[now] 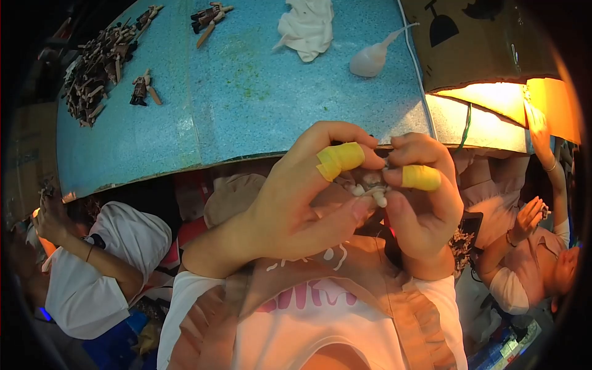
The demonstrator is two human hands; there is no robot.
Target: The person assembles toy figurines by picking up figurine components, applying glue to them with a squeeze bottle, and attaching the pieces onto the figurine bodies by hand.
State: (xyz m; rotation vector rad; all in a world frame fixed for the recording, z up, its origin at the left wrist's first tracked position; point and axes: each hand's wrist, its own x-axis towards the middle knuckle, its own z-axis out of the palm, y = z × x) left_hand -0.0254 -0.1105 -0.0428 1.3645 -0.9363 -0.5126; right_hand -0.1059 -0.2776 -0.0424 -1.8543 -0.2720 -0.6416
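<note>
In front of my chest, just off the table's near edge, I hold a small doll-like figure (372, 184) with pale, rounded limb ends. My left hand (296, 197) pinches it from the left between thumb and fingers. From the other side my right hand (428, 213) grips it the same way. Yellow tape wraps one finger on each hand. Much of the figure is hidden behind my fingertips, so its exact pose cannot be made out.
On the blue table (228, 123) lie a heap of brown figures (92, 77) and a few single ones (140, 89). Farther right are a white cloth (306, 28), a white squeeze bottle (369, 60) and a cardboard box (487, 52). People (105, 265) work on both sides.
</note>
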